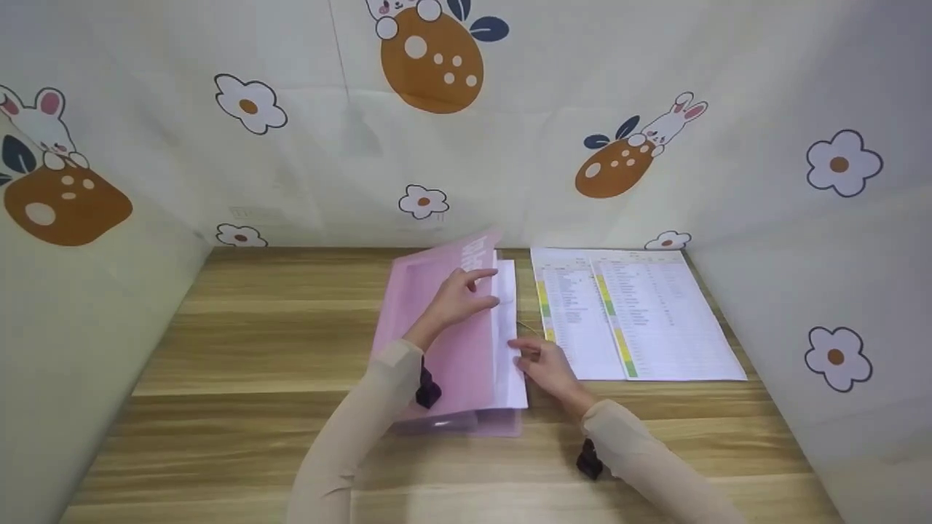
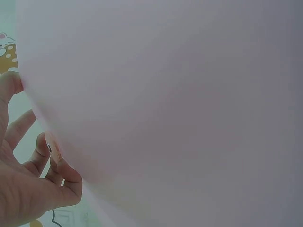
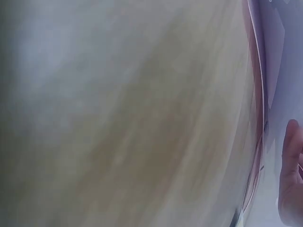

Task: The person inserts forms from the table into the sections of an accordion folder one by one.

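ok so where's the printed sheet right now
In the head view the printed sheet lies flat on the table, to the right of the pink folder, just beyond the right hand and near the back wall.

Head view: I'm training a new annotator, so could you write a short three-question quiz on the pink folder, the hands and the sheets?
1. True or false: the printed sheets lie to the left of the pink folder.
2. Which hand rests on the folder's raised cover? A) left hand B) right hand C) neither
3. Fill in: the folder lies on a ____ table.

Key
1. False: they lie to its right, flat on the table.
2. A: the left hand is on the cover; the right hand is at the folder's right edge, by the white page.
3. Wooden.
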Tool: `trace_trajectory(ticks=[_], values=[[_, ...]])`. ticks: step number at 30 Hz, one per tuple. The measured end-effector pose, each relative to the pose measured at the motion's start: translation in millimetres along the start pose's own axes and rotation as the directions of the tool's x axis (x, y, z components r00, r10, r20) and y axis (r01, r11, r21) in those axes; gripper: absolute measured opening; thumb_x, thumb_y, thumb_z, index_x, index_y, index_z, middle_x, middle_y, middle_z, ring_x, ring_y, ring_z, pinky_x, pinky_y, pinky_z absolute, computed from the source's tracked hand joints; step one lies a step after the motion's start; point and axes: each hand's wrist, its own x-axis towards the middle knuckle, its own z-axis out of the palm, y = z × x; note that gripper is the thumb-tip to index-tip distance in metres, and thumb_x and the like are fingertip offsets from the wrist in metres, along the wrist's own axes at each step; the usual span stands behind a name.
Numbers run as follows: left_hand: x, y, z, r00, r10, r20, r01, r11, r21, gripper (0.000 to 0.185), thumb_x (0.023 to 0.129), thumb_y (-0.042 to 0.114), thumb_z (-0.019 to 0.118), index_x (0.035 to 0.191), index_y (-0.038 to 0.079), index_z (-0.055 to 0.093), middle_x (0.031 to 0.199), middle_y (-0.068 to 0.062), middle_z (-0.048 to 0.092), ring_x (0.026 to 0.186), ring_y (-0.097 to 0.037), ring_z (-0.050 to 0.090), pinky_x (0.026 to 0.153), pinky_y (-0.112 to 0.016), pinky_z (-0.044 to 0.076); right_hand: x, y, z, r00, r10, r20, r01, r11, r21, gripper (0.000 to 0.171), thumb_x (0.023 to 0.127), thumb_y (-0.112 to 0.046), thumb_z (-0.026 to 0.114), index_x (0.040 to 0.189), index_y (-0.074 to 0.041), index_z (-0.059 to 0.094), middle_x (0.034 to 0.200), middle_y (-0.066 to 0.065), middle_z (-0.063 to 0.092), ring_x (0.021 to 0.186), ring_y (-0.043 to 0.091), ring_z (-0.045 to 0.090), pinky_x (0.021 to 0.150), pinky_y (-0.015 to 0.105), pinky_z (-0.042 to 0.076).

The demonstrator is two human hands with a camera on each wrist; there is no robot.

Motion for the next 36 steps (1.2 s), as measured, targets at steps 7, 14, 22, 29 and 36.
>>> trace_trajectory(ticks=[7,14,22,29,36], values=[[0.0,0.0,0.0,1.000,0.016,-0.005,-0.016,1.000,-0.004,0.050,0.073,0.023,0.070,0.119,0.013,0.057,0.085,-0.007,0.047,0.077,-0.018,0.043,0.061,-0.028,0.036,-1,-16,6,1.000,-0.006,0.007,0.006,0.999,0.036,0.032,0.077,0.010,0.055,0.109,0.011,0.055,0.102,0.024,0.057,0.066,0.027,0.056,0.057,0.045,0.046],[0.7,-0.1,-0.2,0.999,0.029,-0.016,-0.029,1.000,-0.009,0.049,0.073,0.022,0.070,0.119,0.012,0.057,0.085,-0.007,0.047,0.077,-0.018,0.043,0.062,-0.028,0.036,9,2,11,0.982,-0.183,-0.046,0.175,0.974,-0.147,0.031,0.074,0.007,0.059,0.104,0.004,0.062,0.073,0.006,0.055,0.060,0.011,0.047,0.052,0.023,0.041],[0.2,1.2,-0.9,0.999,0.029,-0.015,-0.029,1.000,-0.011,0.049,0.072,0.022,0.070,0.119,0.012,0.057,0.086,-0.007,0.049,0.079,-0.018,0.043,0.063,-0.027,0.036,8,-3,15,0.885,-0.463,-0.060,0.393,0.808,-0.438,0.035,0.067,0.003,0.064,0.102,0.001,0.063,0.075,0.003,0.053,0.064,0.012,0.047,0.056,0.025,0.041],[0.4,1.2,-0.6,1.000,0.021,-0.014,-0.022,1.000,-0.016,0.049,0.073,0.022,0.070,0.119,0.013,0.057,0.086,-0.007,0.049,0.079,-0.018,0.043,0.063,-0.027,0.035,9,-7,15,0.913,-0.403,-0.073,0.350,0.860,-0.370,0.031,0.069,0.007,0.063,0.100,0.001,0.064,0.081,0.007,0.058,0.062,0.012,0.051,0.057,0.025,0.044],[0.5,0.5,0.0,0.999,0.034,-0.018,-0.034,0.999,-0.018,0.049,0.073,0.022,0.071,0.119,0.012,0.057,0.086,-0.006,0.049,0.079,-0.018,0.043,0.063,-0.028,0.035,3,-21,15,0.995,-0.095,-0.036,0.096,0.995,0.018,0.035,0.072,0.015,0.053,0.108,0.013,0.055,0.103,0.025,0.055,0.077,0.029,0.058,0.064,0.028,0.047]])
